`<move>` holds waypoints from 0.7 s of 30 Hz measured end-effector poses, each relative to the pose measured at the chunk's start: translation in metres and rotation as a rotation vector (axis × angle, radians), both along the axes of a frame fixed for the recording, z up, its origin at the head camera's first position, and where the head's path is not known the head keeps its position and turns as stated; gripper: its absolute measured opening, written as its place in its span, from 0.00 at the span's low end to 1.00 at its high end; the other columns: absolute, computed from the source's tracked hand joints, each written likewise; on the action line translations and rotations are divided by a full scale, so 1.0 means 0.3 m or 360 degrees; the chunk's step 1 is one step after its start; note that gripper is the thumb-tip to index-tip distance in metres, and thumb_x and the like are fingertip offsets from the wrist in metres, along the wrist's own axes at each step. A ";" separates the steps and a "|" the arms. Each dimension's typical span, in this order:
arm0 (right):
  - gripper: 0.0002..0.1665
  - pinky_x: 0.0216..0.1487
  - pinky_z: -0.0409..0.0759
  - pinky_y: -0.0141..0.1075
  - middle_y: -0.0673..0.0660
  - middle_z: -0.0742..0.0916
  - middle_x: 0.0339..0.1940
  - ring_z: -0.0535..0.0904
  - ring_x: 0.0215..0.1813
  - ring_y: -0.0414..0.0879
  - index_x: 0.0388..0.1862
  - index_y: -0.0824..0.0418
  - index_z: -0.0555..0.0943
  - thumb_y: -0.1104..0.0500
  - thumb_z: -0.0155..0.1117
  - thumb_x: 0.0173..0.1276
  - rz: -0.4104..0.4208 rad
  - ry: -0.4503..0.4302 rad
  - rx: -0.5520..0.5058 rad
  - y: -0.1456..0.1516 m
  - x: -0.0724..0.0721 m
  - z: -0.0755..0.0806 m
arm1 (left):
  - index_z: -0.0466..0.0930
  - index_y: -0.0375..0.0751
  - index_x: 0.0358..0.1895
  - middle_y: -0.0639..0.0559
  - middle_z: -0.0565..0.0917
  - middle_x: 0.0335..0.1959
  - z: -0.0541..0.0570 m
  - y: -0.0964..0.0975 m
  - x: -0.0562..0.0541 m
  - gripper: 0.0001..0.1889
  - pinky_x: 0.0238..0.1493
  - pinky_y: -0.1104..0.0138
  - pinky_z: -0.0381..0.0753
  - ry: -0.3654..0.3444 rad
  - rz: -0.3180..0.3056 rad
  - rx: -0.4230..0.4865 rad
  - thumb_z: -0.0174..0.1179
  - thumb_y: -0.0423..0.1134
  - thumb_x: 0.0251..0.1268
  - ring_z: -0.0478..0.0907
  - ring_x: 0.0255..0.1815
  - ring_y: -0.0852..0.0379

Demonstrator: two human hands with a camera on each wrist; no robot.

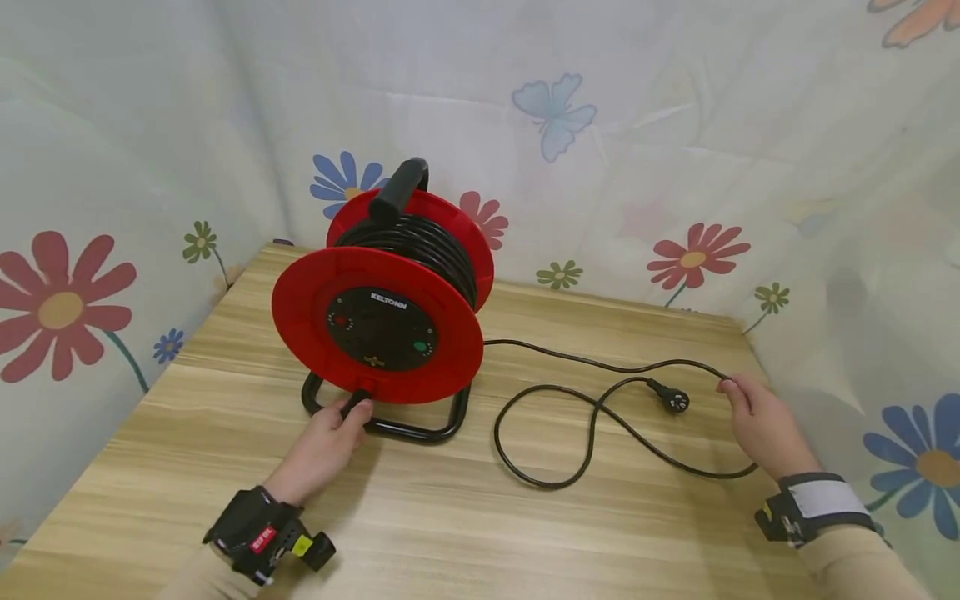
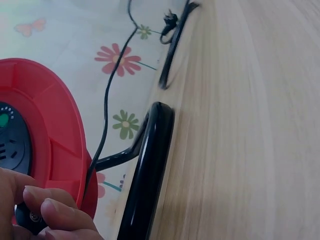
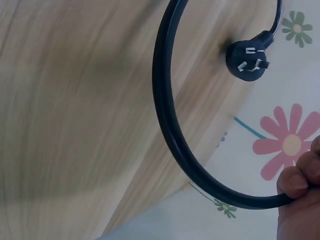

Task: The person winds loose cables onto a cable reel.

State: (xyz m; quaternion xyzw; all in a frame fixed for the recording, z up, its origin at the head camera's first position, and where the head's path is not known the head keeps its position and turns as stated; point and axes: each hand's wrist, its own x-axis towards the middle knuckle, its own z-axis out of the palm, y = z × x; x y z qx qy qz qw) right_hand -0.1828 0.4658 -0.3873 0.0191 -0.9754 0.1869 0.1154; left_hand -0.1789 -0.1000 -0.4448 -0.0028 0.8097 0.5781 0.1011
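Gripping the black crank knob (image 1: 356, 402) low on the near side of the cable reel (image 1: 315, 304), your left hand (image 1: 330, 437) has its fingers curled closed about it, a camera (image 1: 255, 533) strapped at the wrist. Well out to the right of the reel, your right hand (image 1: 768, 425) pinches the black cable (image 1: 585, 360), thumb and fingers nearly together. From that hand the cable loops back over the tabletop (image 1: 450, 533) toward the reel, crosses itself and ends in the plug (image 1: 675, 401), which lies between the reel and your right hand with its prongs showing. Under the reel, a black tube frame (image 1: 412, 431) stands on the tabletop, just beside your left hand. The reel's red near disc (image 1: 450, 358) carries a round black panel (image 1: 382, 329) marked KELTONN. Behind that disc are many wound turns (image 1: 431, 246) of cable; another stretch runs from the reel's right side to your right hand. Above the reel is a black handle (image 1: 401, 190). Beyond the reel hangs pale cloth (image 1: 637, 167) printed with flowers and a blue butterfly (image 1: 555, 117).
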 end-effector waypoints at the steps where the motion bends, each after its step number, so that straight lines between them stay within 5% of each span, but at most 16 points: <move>1: 0.20 0.39 0.70 0.57 0.72 0.80 0.47 0.75 0.43 0.64 0.49 0.68 0.73 0.56 0.37 0.81 -0.0002 0.0000 0.0014 0.005 -0.001 -0.005 | 0.69 0.36 0.37 0.53 0.65 0.15 -0.002 -0.001 -0.002 0.20 0.17 0.69 0.55 -0.0013 0.0007 0.0029 0.47 0.53 0.75 0.58 0.15 0.57; 9: 0.18 0.42 0.71 0.61 0.74 0.81 0.47 0.76 0.49 0.71 0.48 0.69 0.74 0.58 0.40 0.80 -0.0004 0.0038 0.0058 -0.003 -0.010 -0.031 | 0.68 0.31 0.43 0.53 0.65 0.19 0.011 -0.013 -0.011 0.18 0.20 0.70 0.61 -0.0179 0.0107 0.0350 0.46 0.48 0.76 0.63 0.20 0.58; 14: 0.18 0.45 0.71 0.62 0.75 0.81 0.48 0.76 0.50 0.72 0.49 0.71 0.75 0.59 0.41 0.80 0.0040 0.0048 0.0056 -0.032 -0.020 -0.038 | 0.64 0.37 0.38 0.53 0.63 0.20 0.040 -0.038 -0.009 0.16 0.23 0.69 0.62 -0.0323 0.0195 0.0610 0.46 0.49 0.76 0.62 0.22 0.58; 21: 0.18 0.44 0.72 0.61 0.73 0.81 0.47 0.77 0.49 0.69 0.51 0.69 0.74 0.58 0.41 0.80 0.0105 -0.0040 0.0058 -0.074 -0.036 -0.050 | 0.64 0.36 0.40 0.55 0.61 0.22 0.056 -0.071 -0.005 0.17 0.26 0.68 0.62 -0.0261 0.0282 0.0745 0.46 0.50 0.76 0.61 0.23 0.59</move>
